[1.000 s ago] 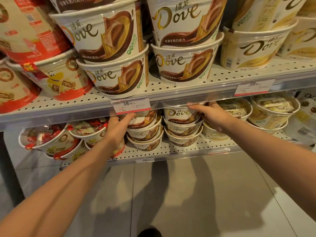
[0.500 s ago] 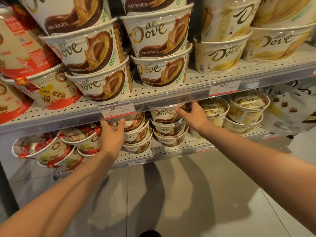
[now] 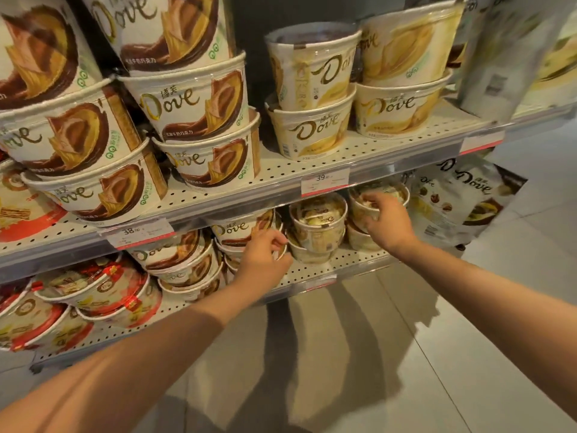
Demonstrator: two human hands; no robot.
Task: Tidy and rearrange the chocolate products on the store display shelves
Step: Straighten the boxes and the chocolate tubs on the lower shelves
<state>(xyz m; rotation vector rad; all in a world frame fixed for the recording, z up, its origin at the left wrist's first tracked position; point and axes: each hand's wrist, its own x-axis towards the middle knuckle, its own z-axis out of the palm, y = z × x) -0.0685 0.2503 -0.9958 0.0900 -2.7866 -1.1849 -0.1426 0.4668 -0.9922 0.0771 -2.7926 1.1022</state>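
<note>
Both hands reach under the upper shelf [image 3: 281,179] to the chocolate tubs on the lower shelf [image 3: 324,270]. The left hand [image 3: 265,257] sits at the right edge of the brown tub stack [image 3: 240,232], its fingers curled against the rim of a tub where that stack meets the cream tub stack [image 3: 317,225] just beside it; whether it truly grips the rim or only touches it is hard to tell. The right hand [image 3: 385,221] lies over the top of the far cream tub [image 3: 379,195], fingers bent down round its near rim, holding it. That tub sits on top of another tub on the lower shelf, to the right of the cream tub stack.

On the upper shelf, large brown tubs [image 3: 203,126] are piled in two leaning columns on the left, and large cream tubs [image 3: 312,126] stand in twos on the right. Two price tags [image 3: 324,181] hang on the upper shelf's front edge, reading 38 and 39. Red tubs [image 3: 93,292] fill the left of the lower shelf. A white chocolate bag [image 3: 459,201] hangs at the right end, above the grey tiled floor [image 3: 406,354].
</note>
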